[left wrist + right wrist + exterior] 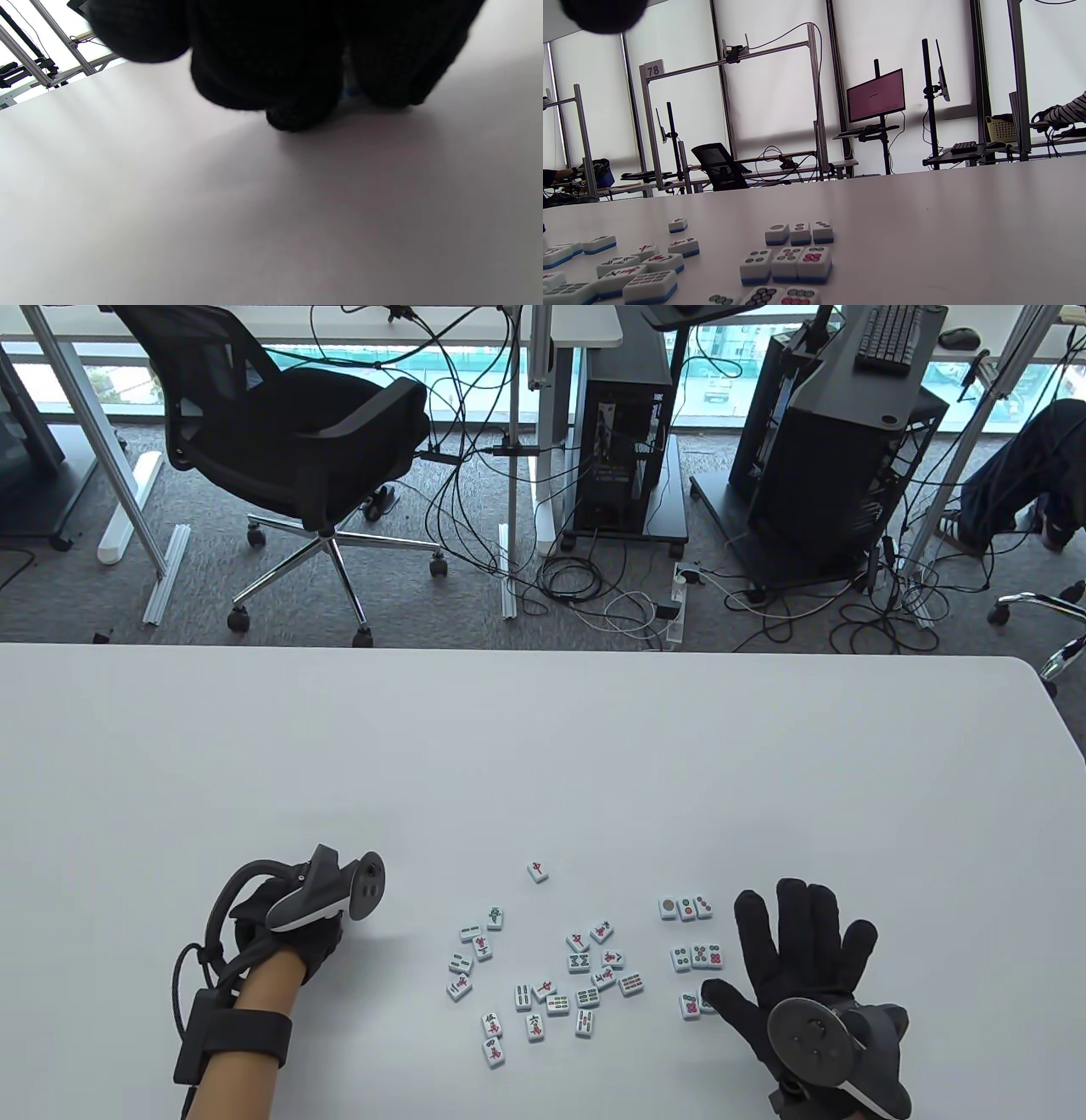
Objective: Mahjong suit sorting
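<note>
right hand (802, 959) splayed flat, left hand (293, 933) curled empty, glossy rectangular tiles (551, 976), white table (543, 763)

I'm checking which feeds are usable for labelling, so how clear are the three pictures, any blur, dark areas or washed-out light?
Table view: evenly lit and sharp, the mahjong tiles readable. Left wrist view: the left hand's fingers fill the top as a black, blurred mass and shade the table. Right wrist view: the windows are washed out and the nearest tiles are cut off by the bottom edge.

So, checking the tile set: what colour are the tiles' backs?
Blue under a white face, seen on the tiles, clearest in the right wrist view.
</note>
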### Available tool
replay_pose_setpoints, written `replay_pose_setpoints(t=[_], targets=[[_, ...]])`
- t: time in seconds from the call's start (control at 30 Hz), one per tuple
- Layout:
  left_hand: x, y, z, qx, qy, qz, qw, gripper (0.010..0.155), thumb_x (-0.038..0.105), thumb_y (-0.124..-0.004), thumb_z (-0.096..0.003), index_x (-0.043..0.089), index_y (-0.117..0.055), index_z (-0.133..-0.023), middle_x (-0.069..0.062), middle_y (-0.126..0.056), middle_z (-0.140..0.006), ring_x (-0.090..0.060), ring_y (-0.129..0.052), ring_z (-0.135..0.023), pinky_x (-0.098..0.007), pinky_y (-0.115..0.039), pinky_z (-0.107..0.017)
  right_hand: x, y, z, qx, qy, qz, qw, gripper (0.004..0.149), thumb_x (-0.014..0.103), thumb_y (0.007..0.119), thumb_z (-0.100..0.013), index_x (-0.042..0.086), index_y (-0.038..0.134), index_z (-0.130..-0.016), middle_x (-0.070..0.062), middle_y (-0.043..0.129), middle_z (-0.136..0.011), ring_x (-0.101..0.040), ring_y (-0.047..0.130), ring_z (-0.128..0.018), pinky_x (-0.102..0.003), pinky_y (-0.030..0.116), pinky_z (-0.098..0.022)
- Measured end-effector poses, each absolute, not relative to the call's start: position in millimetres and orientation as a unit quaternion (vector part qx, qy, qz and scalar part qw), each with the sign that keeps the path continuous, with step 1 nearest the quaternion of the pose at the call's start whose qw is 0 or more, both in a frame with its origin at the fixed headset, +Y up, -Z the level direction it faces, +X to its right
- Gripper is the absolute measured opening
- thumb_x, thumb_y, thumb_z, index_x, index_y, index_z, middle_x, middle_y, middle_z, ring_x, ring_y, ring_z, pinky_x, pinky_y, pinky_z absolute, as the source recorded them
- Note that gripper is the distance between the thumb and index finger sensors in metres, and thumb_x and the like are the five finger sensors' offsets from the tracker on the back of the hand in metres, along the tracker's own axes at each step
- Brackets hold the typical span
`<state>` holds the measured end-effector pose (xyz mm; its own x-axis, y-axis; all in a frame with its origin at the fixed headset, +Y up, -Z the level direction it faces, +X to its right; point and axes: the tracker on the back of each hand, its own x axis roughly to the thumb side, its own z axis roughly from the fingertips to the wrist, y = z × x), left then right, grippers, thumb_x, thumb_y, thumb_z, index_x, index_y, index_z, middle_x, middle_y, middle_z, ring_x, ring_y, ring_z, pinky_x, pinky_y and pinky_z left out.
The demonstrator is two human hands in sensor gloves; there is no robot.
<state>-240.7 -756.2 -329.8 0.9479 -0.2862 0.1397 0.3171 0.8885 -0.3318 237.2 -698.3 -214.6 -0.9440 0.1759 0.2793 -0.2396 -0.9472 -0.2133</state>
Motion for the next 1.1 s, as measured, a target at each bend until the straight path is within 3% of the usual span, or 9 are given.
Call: replay_pose_setpoints(t=[0.37, 0.57, 0.63, 0.93, 1.1], targets=[[-218.0, -724.6, -298.8, -0.089, -0.099, -0.127, 0.983, 0.067, 0.05, -0.091, -0.0323, 0.025, -0.075, -0.093, 0.01, -0.1, -0.059, -0.009, -0.1, -0.029, -0.037, -0.085, -0.035, 237.6, -698.3, -214.9, 0.127, -0.124, 0.978, 0.107, 0.087, 0.066, 0.059, -0.046, 0.031, 0.01, -0.109, -0.016, 0.001, -0.115, -0.044, -0.001, -0.101, -0.077, 0.009, -0.066], [-177.5, -727.2, -280.3, -0.045, -0.157, -0.073, 0.984, 0.056, 0.058, -0.086, -0.0327, 0.02, -0.091, -0.074, 0.013, -0.102, -0.036, -0.006, -0.094, -0.008, -0.034, -0.085, -0.02, 235.4, -700.4, -215.3, 0.133, -0.118, 0.978, 0.107, 0.087, 0.066, 0.059, -0.046, 0.031, 0.01, -0.109, -0.016, 0.001, -0.115, -0.045, -0.001, -0.101, -0.077, 0.009, -0.066], [-163.4, -732.7, -277.0, -0.034, -0.168, -0.083, 0.982, 0.056, 0.063, -0.08, -0.0348, 0.019, -0.093, -0.067, 0.014, -0.101, -0.029, -0.005, -0.091, -0.003, -0.033, -0.084, -0.016, 235.1, -700.9, -215.2, 0.135, -0.117, 0.978, 0.107, 0.087, 0.066, 0.059, -0.046, 0.031, 0.01, -0.109, -0.016, 0.001, -0.115, -0.044, -0.001, -0.101, -0.077, 0.009, -0.066], [-133.1, -750.5, -278.0, -0.05, -0.164, -0.113, 0.979, 0.053, 0.063, -0.082, -0.0332, 0.018, -0.096, -0.058, 0.018, -0.098, -0.02, -0.003, -0.087, 0.004, -0.031, -0.083, -0.01, 234.4, -701.8, -215.0, 0.137, -0.115, 0.978, 0.108, 0.087, 0.066, 0.059, -0.046, 0.031, 0.01, -0.109, -0.016, 0.001, -0.115, -0.045, -0.001, -0.101, -0.077, 0.009, -0.066], [-136.9, -749.4, -272.2, -0.075, -0.173, -0.13, 0.974, 0.052, 0.06, -0.085, -0.0314, 0.019, -0.095, -0.06, 0.017, -0.098, -0.022, -0.003, -0.088, 0.002, -0.032, -0.084, -0.012, 234.3, -701.8, -214.6, 0.137, -0.115, 0.978, 0.107, 0.087, 0.066, 0.059, -0.046, 0.031, 0.01, -0.109, -0.016, 0.001, -0.115, -0.044, -0.001, -0.101, -0.077, 0.009, -0.066]])
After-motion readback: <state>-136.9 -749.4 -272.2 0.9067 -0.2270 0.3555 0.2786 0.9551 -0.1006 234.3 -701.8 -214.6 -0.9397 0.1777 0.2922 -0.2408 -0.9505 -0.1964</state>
